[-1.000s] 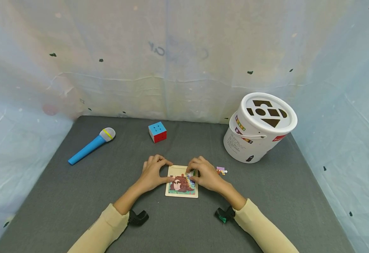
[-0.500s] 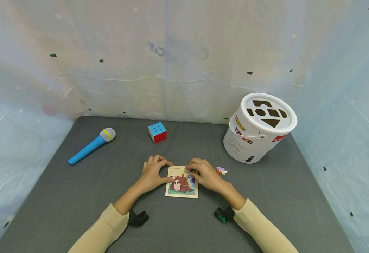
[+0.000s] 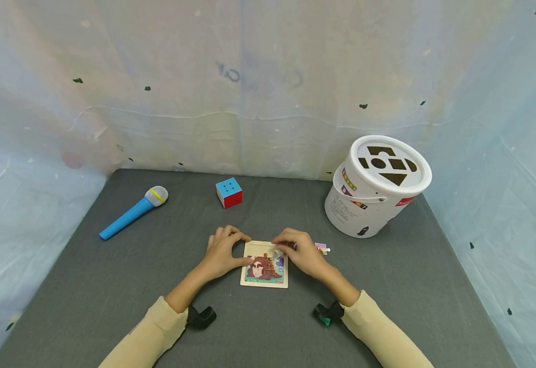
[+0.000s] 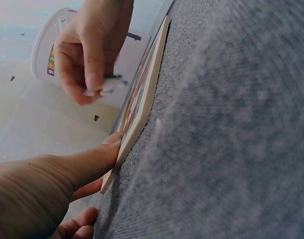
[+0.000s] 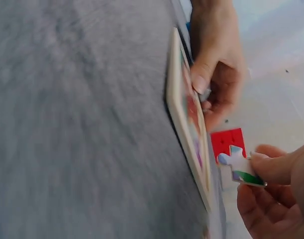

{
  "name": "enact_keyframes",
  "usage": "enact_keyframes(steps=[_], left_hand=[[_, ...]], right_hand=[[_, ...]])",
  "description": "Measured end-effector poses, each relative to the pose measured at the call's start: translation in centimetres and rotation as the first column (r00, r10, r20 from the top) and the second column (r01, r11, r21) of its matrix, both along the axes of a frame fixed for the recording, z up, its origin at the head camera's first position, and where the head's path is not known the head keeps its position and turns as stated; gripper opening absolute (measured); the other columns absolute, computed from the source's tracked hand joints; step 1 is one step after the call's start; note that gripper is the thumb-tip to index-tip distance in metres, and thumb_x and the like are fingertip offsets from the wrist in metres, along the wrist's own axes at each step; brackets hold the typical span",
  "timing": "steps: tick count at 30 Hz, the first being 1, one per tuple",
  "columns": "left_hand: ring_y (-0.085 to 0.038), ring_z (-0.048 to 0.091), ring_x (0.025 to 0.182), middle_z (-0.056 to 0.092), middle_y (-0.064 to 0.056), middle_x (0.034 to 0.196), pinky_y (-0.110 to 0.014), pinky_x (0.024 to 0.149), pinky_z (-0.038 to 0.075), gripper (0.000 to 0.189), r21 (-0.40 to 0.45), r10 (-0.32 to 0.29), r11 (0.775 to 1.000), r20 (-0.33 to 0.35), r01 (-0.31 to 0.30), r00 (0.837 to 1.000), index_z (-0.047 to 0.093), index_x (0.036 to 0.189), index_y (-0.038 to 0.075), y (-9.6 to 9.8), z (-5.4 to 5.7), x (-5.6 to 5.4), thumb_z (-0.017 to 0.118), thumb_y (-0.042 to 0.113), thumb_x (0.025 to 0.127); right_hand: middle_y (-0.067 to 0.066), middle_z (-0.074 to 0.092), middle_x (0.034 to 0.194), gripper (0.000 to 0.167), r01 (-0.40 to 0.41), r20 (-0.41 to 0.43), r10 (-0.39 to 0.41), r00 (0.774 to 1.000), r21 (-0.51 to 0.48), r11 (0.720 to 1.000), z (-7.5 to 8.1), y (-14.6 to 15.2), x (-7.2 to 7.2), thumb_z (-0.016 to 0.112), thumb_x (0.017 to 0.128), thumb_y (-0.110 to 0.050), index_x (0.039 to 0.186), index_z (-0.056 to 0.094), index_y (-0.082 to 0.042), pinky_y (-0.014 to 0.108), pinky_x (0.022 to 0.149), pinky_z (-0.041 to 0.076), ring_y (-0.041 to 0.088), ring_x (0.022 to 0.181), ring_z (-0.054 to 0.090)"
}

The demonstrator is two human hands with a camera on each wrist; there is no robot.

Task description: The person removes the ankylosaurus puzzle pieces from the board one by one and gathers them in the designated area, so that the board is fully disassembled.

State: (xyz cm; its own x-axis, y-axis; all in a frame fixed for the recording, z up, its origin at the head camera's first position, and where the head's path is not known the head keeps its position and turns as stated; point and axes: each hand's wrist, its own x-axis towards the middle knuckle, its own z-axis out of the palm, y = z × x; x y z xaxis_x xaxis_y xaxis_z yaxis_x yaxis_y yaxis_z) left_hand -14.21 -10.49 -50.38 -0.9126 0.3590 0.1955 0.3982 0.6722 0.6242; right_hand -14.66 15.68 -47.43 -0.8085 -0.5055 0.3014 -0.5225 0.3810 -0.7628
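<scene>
A small jigsaw puzzle in a pale wooden tray [image 3: 264, 280] lies on the table in front of me, several pieces fitted in its lower part. My left hand [image 3: 222, 253] holds the tray's left side, thumb on the edge and fingers toward the far-left corner. My right hand [image 3: 303, 253] is over the tray's far-right side. Between its thumb and fingers it pinches a puzzle piece [image 5: 244, 169], pale with a green strip, held above the tray. Another puzzle piece [image 3: 323, 248], purple and orange, lies just right of the right hand, partly hidden by it.
A blue toy microphone [image 3: 130, 215] lies at the left. Behind the tray sits a blue-and-red puzzle cube [image 3: 229, 192]. A white shape-sorter bucket [image 3: 371, 191] stands at the back right. Plastic sheeting [image 3: 277, 92] rises behind the grey table [image 3: 258, 337].
My right hand has lifted its puzzle piece off the tray's upper right and drawn slightly right, now covering part of the loose piece. My left hand has stayed in place.
</scene>
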Motion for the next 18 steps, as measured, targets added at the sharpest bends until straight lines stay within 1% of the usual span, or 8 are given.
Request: enact_keyframes(steps=[3, 5, 8, 11, 14, 18], left_hand=[[-0.026, 0.044, 0.105, 0.054, -0.007, 0.115, -0.043, 0.083, 0.03, 0.052, 0.005, -0.002, 1.0, -0.001, 0.002, 1.0, 0.071, 0.117, 0.017, 0.0, 0.0, 0.0, 0.09, 0.037, 0.073], [-0.026, 0.044, 0.105, 0.054, -0.007, 0.115, -0.043, 0.082, 0.03, 0.052, 0.008, -0.006, 1.0, -0.003, 0.006, 1.0, 0.071, 0.117, 0.017, 0.0, 0.0, 0.0, 0.09, 0.037, 0.073], [-0.027, 0.044, 0.105, 0.054, -0.007, 0.116, -0.043, 0.083, 0.03, 0.052, 0.014, -0.012, 1.0, -0.006, 0.012, 1.0, 0.071, 0.118, 0.017, 0.0, 0.0, 0.0, 0.089, 0.037, 0.073], [-0.027, 0.044, 0.106, 0.054, -0.007, 0.117, -0.044, 0.083, 0.03, 0.051, 0.02, -0.014, 1.0, -0.005, 0.014, 1.0, 0.071, 0.117, 0.017, 0.0, 0.0, 0.0, 0.089, 0.037, 0.074], [-0.028, 0.044, 0.107, 0.054, -0.007, 0.117, -0.045, 0.084, 0.03, 0.051, 0.027, -0.013, 1.0, -0.006, 0.013, 1.0, 0.072, 0.117, 0.017, 0.0, 0.1, 0.0, 0.089, 0.037, 0.074], [-0.027, 0.044, 0.106, 0.054, -0.007, 0.116, -0.044, 0.083, 0.031, 0.051, 0.027, -0.013, 1.0, -0.013, 0.013, 1.0, 0.072, 0.117, 0.017, -0.1, 0.0, 0.0, 0.089, 0.037, 0.074]], right_hand=[[0.004, 0.07, 0.093, 0.013, 0.064, 0.018, -0.063, 0.998, -0.024, 0.998, 0.2, 1.7, -0.1, 0.07, 0.092, -0.002, 0.103, 0.075, -0.001, 0.027, 0.062, 0.05, 0.011, 0.072, 0.058], [0.005, 0.07, 0.092, 0.012, 0.095, 0.027, -0.095, 0.995, -0.017, 0.995, 0.4, 3.3, -0.2, 0.071, 0.091, -0.002, 0.102, 0.075, 0.0, 0.027, 0.064, 0.051, 0.011, 0.074, 0.06], [0.006, 0.071, 0.092, 0.01, 0.126, 0.04, -0.127, 0.991, 0.023, 0.992, 0.9, 6.3, -0.2, 0.071, 0.09, 0.001, 0.099, 0.075, 0.002, 0.027, 0.069, 0.053, 0.012, 0.078, 0.063], [0.007, 0.072, 0.092, 0.009, 0.159, 0.045, -0.162, 0.986, 0.069, 0.985, 1.2, 9.2, -0.2, 0.07, 0.09, 0.003, 0.097, 0.075, 0.002, 0.025, 0.068, 0.052, 0.013, 0.078, 0.064], [0.008, 0.073, 0.091, 0.009, 0.189, 0.046, -0.195, 0.98, 0.111, 0.976, 1.0, 11.7, -0.1, 0.07, 0.09, 0.004, 0.096, 0.075, 0.002, 0.024, 0.066, 0.052, 0.012, 0.077, 0.065], [0.011, 0.073, 0.09, 0.008, 0.202, 0.066, -0.213, 0.975, 0.142, 0.969, 0.4, 13.8, -0.1, 0.07, 0.089, 0.004, 0.096, 0.075, 0.004, 0.023, 0.065, 0.052, 0.012, 0.076, 0.064]])
